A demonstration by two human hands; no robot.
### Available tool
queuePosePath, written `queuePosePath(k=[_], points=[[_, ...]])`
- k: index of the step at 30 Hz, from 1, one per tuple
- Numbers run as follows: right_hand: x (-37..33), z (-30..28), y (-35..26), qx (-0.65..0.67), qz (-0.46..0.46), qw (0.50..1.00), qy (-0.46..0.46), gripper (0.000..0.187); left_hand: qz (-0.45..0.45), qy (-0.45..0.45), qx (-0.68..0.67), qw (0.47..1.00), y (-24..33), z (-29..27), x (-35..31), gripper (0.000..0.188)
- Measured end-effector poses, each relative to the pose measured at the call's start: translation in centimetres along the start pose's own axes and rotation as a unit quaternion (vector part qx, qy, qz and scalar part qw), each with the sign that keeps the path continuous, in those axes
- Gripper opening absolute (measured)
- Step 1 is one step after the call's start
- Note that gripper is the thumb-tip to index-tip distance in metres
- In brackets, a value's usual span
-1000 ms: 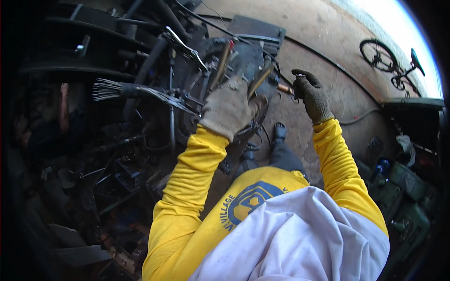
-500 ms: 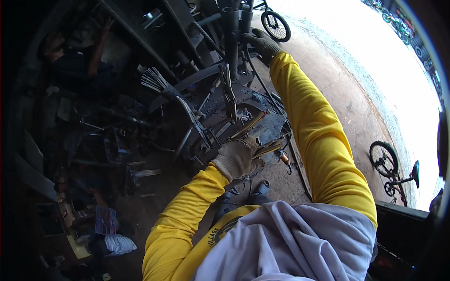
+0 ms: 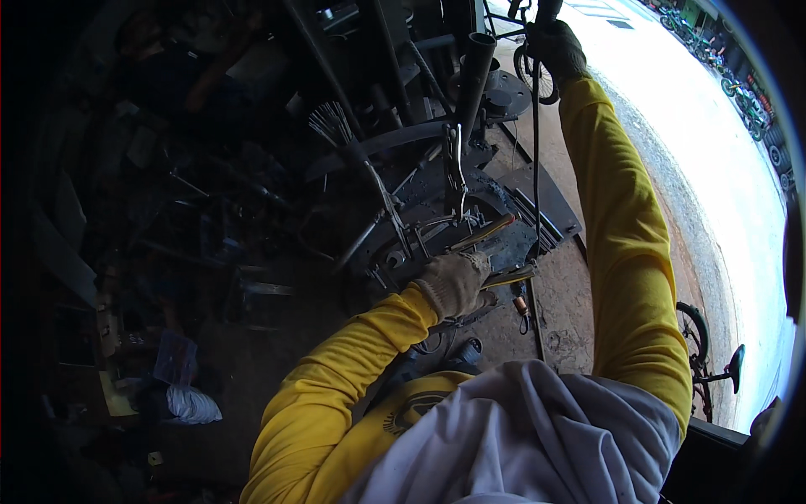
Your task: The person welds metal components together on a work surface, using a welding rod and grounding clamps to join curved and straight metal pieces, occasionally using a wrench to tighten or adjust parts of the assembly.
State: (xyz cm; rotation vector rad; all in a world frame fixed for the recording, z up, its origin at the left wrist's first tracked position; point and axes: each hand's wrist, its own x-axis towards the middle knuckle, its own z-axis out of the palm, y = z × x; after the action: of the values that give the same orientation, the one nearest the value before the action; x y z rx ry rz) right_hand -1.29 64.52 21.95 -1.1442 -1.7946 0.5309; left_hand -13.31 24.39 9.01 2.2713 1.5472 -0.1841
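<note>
My gloved right hand (image 3: 557,50) is raised at the far right, its fingers closed round a dark tube-shaped tool (image 3: 550,10). A thin dark cable (image 3: 537,160) hangs below that hand to the cluttered metal work table (image 3: 504,191). My gloved left hand (image 3: 457,281) is curled over the table's near side. Out from under it sticks a yellow-edged metal piece (image 3: 509,275), whose kind I cannot make out. Beside it lies a long piece with yellow and red edges (image 3: 485,233). Locking pliers (image 3: 455,172) stand upright on the table, next to a thick upright pipe (image 3: 475,77).
A bundle of thin rods (image 3: 332,123) rises from a holder left of the pipe. Below the table's right edge is a copper-coloured fitting (image 3: 521,307). Bicycles stand outside, one (image 3: 703,370) at the right. Another person (image 3: 180,71) is in the dark far left.
My right hand has lifted the dark tube up and to the right, away from the upright pipe. The view has shifted; my left hand stays by the same pieces.
</note>
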Motion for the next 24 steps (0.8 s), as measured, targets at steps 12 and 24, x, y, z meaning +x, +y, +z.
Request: queuePosePath(k=[12,24], points=[[-39.1,-26.1,-1.2,0.321,0.170,0.908,0.208,0.041,0.009,-0.077,0.072,0.994,0.9,-2.7,0.6,0.077],[-78.1,-9.4,-15.9,0.295,0.323,0.791,0.427,0.034,0.053,0.028,0.111,0.992,0.2,-0.5,1.2,0.076]])
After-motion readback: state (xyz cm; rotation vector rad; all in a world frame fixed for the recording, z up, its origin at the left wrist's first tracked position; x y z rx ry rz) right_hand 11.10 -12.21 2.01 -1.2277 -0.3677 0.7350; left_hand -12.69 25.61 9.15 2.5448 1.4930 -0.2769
